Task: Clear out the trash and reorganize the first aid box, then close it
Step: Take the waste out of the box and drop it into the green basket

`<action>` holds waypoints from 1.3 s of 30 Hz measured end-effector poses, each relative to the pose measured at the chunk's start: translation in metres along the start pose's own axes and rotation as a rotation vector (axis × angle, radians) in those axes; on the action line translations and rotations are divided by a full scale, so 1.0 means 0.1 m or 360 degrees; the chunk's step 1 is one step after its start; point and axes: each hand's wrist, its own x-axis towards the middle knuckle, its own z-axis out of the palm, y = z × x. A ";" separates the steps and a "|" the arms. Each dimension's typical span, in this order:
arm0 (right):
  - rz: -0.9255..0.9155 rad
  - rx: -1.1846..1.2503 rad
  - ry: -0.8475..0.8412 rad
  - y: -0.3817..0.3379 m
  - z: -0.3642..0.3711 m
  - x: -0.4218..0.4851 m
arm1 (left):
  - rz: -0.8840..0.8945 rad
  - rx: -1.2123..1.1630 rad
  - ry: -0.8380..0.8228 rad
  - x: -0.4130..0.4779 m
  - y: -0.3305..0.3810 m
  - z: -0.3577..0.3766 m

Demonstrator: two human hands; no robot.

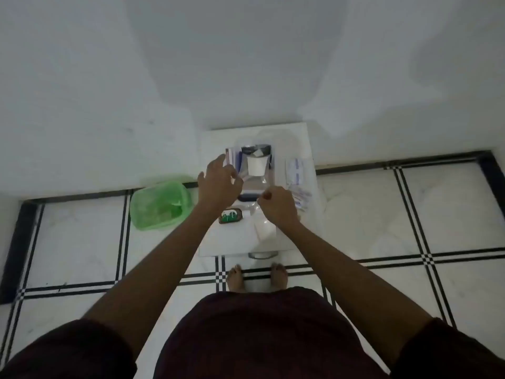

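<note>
The clear first aid box (255,184) stands open on a small white table (284,138), with a white roll (256,165) and flat packs inside. My left hand (218,184) hovers over the box's left side, fingers loosely curled; whether it grips anything is unclear. My right hand (277,205) is closed into a fist at the box's near right corner, and what it pinches is hidden. A small green and white packet (231,216) lies on the table near my left wrist. Several loose sachets (297,181) lie at the table's right edge.
A green plastic bin (159,205) sits on the tiled floor left of the table, against the white wall. My bare feet (257,277) stand just in front of the table. Open floor spreads to the right.
</note>
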 end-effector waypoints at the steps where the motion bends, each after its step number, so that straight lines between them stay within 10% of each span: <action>1: 0.0123 -0.0043 -0.0084 0.06 0.02 -0.01 | -0.0088 0.0041 -0.0089 0.03 0.00 0.04; 7: 0.0562 -0.0425 -0.0396 0.38 0.14 0.01 | -0.0202 0.0169 -0.0289 0.28 -0.01 0.30; 17: 0.0508 -0.0863 -0.0389 0.63 0.50 0.03 | -0.0270 0.0455 -0.0349 0.75 -0.09 0.88; 39: 0.0775 -0.0397 -0.0326 0.60 0.09 0.35 | -0.0735 -0.0010 -0.0153 1.13 -0.02 1.03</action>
